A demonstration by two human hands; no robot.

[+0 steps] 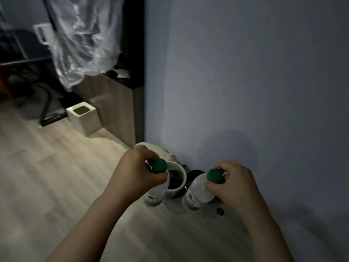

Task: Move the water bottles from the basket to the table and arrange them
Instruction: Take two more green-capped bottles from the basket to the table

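Observation:
Each of my hands holds a clear water bottle with a green cap by its neck, above a pale wooden floor. My left hand [135, 171] grips the left water bottle [155, 195] just under its cap. My right hand [232, 183] grips the right water bottle [196, 195] the same way, and this bottle leans to the left. Both bottles hang close to the floor near a grey-blue wall. No basket or table can be made out in the dim light.
A white round cup [175, 178] with dark contents stands between the bottles, a dark round object [195, 173] behind it. A small dark cap [220, 211] lies on the floor. A white square bin [84, 118] and a dark cabinet [120, 103] with hanging plastic [85, 40] stand at the left.

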